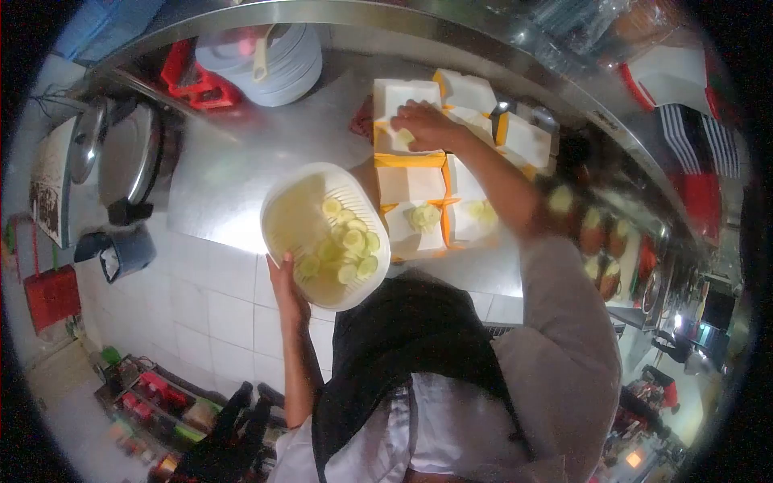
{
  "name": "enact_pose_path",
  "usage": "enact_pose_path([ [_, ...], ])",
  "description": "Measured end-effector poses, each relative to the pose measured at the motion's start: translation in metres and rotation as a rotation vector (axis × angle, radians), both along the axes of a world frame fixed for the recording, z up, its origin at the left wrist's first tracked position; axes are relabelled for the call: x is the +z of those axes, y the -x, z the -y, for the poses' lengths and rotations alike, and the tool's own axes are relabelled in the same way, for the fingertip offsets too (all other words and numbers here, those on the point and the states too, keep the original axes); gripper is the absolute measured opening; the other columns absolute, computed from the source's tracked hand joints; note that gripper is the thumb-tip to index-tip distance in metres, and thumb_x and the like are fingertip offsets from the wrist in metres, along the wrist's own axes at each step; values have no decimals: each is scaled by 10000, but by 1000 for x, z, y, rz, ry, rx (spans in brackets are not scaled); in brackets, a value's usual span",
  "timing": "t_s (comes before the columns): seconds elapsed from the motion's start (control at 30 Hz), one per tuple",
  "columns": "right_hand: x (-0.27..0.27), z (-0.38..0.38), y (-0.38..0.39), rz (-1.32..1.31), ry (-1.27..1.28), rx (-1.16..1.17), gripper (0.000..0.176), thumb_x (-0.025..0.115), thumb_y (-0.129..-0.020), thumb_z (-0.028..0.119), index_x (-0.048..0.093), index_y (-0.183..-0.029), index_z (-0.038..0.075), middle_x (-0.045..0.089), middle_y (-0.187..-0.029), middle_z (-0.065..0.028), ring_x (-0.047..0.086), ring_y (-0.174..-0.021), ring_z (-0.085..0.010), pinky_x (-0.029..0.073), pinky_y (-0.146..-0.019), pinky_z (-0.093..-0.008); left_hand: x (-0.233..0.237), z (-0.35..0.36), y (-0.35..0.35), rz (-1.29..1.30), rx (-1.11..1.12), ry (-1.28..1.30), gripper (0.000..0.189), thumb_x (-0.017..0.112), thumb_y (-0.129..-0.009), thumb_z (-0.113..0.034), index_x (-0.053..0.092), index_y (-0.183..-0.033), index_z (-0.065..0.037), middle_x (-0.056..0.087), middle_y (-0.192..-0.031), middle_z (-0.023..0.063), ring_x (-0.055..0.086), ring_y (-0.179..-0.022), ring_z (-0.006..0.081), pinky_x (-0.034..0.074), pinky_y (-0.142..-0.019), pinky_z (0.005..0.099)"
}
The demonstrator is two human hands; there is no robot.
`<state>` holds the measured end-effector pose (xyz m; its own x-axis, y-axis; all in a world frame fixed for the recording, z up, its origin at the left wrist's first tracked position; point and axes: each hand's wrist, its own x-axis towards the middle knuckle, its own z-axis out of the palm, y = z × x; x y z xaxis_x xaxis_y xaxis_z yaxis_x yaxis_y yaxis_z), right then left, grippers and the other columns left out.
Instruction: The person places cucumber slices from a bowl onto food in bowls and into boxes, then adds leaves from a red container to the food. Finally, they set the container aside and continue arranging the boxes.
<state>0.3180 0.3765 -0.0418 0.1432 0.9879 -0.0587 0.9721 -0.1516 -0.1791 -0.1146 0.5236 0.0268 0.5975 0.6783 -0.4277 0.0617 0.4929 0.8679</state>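
Observation:
My left hand (287, 291) grips the near-left rim of a white ribbed plastic basket (283, 211), tilted over the counter's front edge. Round pale-green cucumber slices (352, 241) lie heaped on the basket's right side. My right hand (427, 127) reaches into an open takeaway box (407, 95), white inside with yellow outer walls. Its fingers are closed around pale cucumber slices (403, 138) low in that box; the fingertips are partly hidden. Nearer me, one open box holds a small pile of cucumber (424, 216), and the box (471, 229) beside it holds some too.
More open boxes (525, 141) stand behind and right on the steel counter (233, 177). Stacked white plates (278, 76) and a red crate (197, 84) are at the back left. A metal shelf edge (354, 11) runs above. Topped food items (594, 233) sit right of my arm.

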Motion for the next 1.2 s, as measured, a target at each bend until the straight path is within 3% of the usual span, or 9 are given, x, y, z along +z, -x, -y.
enact_pose_path([
  [0.17, 22, 5, 3, 31, 258, -48, 510, 806, -656, 157, 645, -1139, 198, 568, -1105, -57, 513, -1149, -287, 412, -930, -468, 0, 2, 1, -21, 13, 8, 702, 622, -978, -377, 340, -1520, -30, 486, -1435, 180, 486, -1322, 298, 403, -1098, 430],
  [0.27, 15, 10, -1, -2, 167, -44, 497, 826, -653, 163, 668, -1122, 206, 568, -1110, -57, 507, -1155, -283, 404, -947, -469, 5, 4, -3, -31, 9, -17, 702, 618, -979, -374, 336, -1521, -27, 485, -1437, 187, 486, -1326, 306, 406, -1098, 431],
  [0.5, 14, 10, -6, 61, 212, -97, 492, 838, -671, 203, 684, -1137, 207, 566, -1121, -62, 509, -1150, -278, 403, -948, -472, 0, 2, 1, -23, -9, -15, 713, 621, -977, -381, 332, -1522, -24, 487, -1429, 191, 491, -1317, 305, 407, -1097, 430],
  [0.67, 14, 15, -7, 152, 195, -104, 391, 820, -705, 288, 719, -1054, 142, 581, -1142, -105, 518, -1165, -294, 442, -921, -524, 4, 5, -3, -15, -7, -12, 709, 618, -978, -390, 338, -1513, -18, 488, -1420, 184, 497, -1303, 293, 412, -1089, 426],
  [1.0, 25, 22, 2, 181, 155, -201, 342, 786, -711, 197, 706, -1036, 123, 594, -1171, -111, 516, -1196, -312, 429, -955, -527, 3, 8, -4, -19, -9, -20, 713, 629, -977, -398, 345, -1502, -10, 491, -1419, 180, 498, -1300, 287, 416, -1082, 423],
  [1.07, 54, 15, 17, 83, -56, -403, 332, 761, -761, 179, 691, -1079, 116, 616, -1151, -103, 562, -1166, -302, 462, -958, -491, 5, 8, -4, 8, 17, -8, 694, 629, -980, -390, 358, -1490, -4, 514, -1395, 176, 507, -1288, 284, 423, -1071, 425],
  [1.1, 71, 9, 36, 70, -58, -379, 332, 761, -761, 179, 691, -1079, 116, 616, -1151, -103, 562, -1166, -302, 462, -958, -491, 6, 7, -3, -4, 41, -13, 694, 629, -980, -390, 358, -1490, -4, 514, -1395, 176, 507, -1288, 284, 423, -1071, 425],
  [1.17, 109, 13, 97, -467, -495, -349, 272, 724, -844, 158, 662, -1105, 109, 644, -1130, -77, 627, -1090, -273, 519, -914, -414, 6, 4, -4, 5, 30, 51, 688, 623, -986, -376, 358, -1495, 4, 536, -1380, 174, 516, -1277, 279, 433, -1060, 425],
  [1.2, 124, 16, 136, -600, -417, -281, 257, 710, -872, 160, 662, -1119, 108, 647, -1132, -80, 642, -1064, -276, 536, -888, -396, 4, 2, -2, 0, 15, 30, 662, 624, -988, -368, 379, -1485, -7, 549, -1369, 167, 524, -1271, 277, 442, -1051, 423],
])
